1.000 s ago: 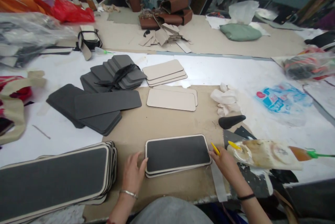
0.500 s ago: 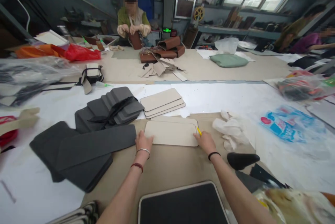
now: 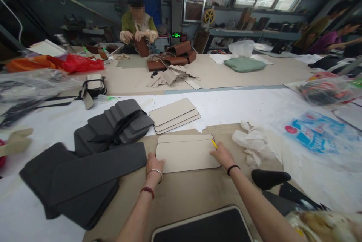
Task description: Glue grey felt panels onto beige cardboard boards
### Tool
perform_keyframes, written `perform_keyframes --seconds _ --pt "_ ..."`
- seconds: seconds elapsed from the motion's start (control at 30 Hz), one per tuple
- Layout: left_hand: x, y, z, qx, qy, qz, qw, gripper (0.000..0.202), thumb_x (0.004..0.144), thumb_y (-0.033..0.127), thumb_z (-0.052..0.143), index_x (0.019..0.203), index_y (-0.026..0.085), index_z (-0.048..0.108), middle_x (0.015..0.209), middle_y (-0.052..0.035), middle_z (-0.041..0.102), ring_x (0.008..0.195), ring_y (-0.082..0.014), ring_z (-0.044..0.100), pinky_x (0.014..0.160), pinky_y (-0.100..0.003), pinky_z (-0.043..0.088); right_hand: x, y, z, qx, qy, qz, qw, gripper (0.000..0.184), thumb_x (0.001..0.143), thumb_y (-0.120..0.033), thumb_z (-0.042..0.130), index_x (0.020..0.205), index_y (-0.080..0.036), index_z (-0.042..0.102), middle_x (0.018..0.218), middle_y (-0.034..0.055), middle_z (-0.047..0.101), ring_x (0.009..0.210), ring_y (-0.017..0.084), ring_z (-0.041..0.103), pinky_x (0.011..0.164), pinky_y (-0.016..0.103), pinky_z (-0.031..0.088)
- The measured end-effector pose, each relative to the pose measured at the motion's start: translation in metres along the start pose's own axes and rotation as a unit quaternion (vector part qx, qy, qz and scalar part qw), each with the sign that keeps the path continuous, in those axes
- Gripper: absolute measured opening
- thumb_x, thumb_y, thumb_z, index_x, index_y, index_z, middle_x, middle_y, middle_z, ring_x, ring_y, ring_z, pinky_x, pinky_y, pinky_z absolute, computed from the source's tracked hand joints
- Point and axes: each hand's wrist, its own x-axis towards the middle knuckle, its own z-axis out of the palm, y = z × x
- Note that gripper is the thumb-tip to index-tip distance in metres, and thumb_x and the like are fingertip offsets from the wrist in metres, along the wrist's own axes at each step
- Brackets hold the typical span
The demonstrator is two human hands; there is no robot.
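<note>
A cream rounded-corner panel with a dark edge lies flat before me, overlapping a second cream panel behind it. My left hand grips the front panel's left end, thumb on top; its fingertips are partly hidden. At the right end is my right hand, its fingers closed on a slim yellow pen-like stick and its thumb close to the panel edge. Beyond these, more cream panels lie in a fanned stack. Dark grey panels lie to the left of my left hand.
A bundle of grey pieces tied with black strip lies left. Crumpled white material and a blue printed plastic bag are right. A black pale-rimmed panel is nearest me. Across the table a person handles a brown piece.
The front cream panel has slid slightly toward me with both hands, baring more of the panel behind it. The view has shifted a little; the yellow stick stays in my right hand.
</note>
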Motion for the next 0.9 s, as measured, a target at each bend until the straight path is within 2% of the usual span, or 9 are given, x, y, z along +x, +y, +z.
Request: perform_keyframes --seconds 0.17,0.27,0.37,0.47,0.53,0.7,0.8,0.9 --pt "-0.042 -0.032 0.004 -0.006 -0.026 0.009 1.000 0.021 0.068 0.024 0.059 0.084 0.019 0.048 0.086 -0.0127 0.066 0.077 -0.0250 0.063 0.067 -0.033 0.046 -0.030 0.010 -0.001 -0.046 0.002 -0.036 0.998 0.025 0.080 -0.026 0.054 0.101 -0.015 0.048 0.094 0.0138 0.063 0.088 0.024 0.061 0.067 0.030 0.042" --pt "-0.061 -0.059 0.011 -0.029 -0.058 0.016 0.998 0.020 0.065 0.032 0.057 0.077 0.022 0.044 0.075 -0.0079 0.065 0.068 -0.0247 0.062 0.062 -0.034 0.046 -0.054 0.010 -0.006 -0.048 0.041 -0.041 0.997 0.020 0.087 -0.029 0.047 0.101 -0.015 0.049 0.100 0.0147 0.061 0.090 0.022 0.059 0.069 0.030 0.041" --pt "-0.072 -0.083 0.017 -0.071 -0.078 0.051 0.993 0.018 0.065 0.037 0.052 0.074 0.022 0.046 0.068 -0.0063 0.064 0.066 -0.0247 0.061 0.064 -0.035 0.046 -0.086 0.009 -0.017 -0.004 0.118 -0.074 0.990 0.025 0.092 -0.035 0.036 0.096 -0.015 0.050 0.099 0.0132 0.059 0.087 0.020 0.057 0.069 0.028 0.039" --pt "-0.079 -0.097 0.016 -0.087 -0.106 0.074 0.988 0.023 0.063 0.042 0.051 0.070 0.021 0.053 0.064 -0.0053 0.065 0.067 -0.0256 0.061 0.065 -0.036 0.046 -0.123 0.020 -0.036 0.102 0.167 -0.154 0.969 0.035 0.093 -0.042 0.027 0.085 -0.017 0.051 0.079 0.0053 0.059 0.072 0.015 0.054 0.064 0.025 0.037" --pt "-0.081 -0.098 0.012 -0.090 -0.132 0.071 0.985 0.025 0.061 0.044 0.052 0.067 0.020 0.056 0.064 -0.0049 0.066 0.067 -0.0256 0.062 0.065 -0.035 0.047 -0.145 0.035 -0.050 0.156 0.183 -0.173 0.955 0.043 0.093 -0.047 0.020 0.076 -0.019 0.049 0.069 0.0020 0.055 0.064 0.014 0.050 0.060 0.025 0.036" --pt "-0.089 -0.079 0.002 -0.079 -0.149 0.071 0.983 0.017 0.059 0.037 0.052 0.061 0.020 0.056 0.056 -0.0024 0.063 0.064 -0.0234 0.060 0.064 -0.033 0.046 -0.177 0.087 -0.071 0.186 0.206 -0.093 0.956 0.049 0.090 -0.051 0.019 0.064 -0.020 0.046 0.060 0.0030 0.051 0.058 0.016 0.047 0.057 0.028 0.034" --pt "-0.091 -0.072 -0.001 -0.065 -0.156 0.078 0.983 0.019 0.059 0.040 0.051 0.057 0.021 0.051 0.050 -0.0011 0.058 0.056 -0.0218 0.057 0.057 -0.032 0.044 -0.189 0.119 -0.074 0.222 0.213 -0.068 0.949 0.051 0.087 -0.058 0.021 0.065 -0.020 0.048 0.060 0.0036 0.053 0.058 0.016 0.050 0.056 0.028 0.036" --pt "-0.091 -0.074 -0.001 -0.046 -0.147 0.075 0.985 0.024 0.061 0.046 0.048 0.056 0.022 0.047 0.047 -0.0002 0.055 0.051 -0.0215 0.055 0.053 -0.032 0.041 -0.204 0.153 -0.080 0.276 0.234 -0.019 0.932 0.050 0.082 -0.063 0.030 0.071 -0.019 0.050 0.057 0.0023 0.054 0.055 0.016 0.052 0.054 0.027 0.039"
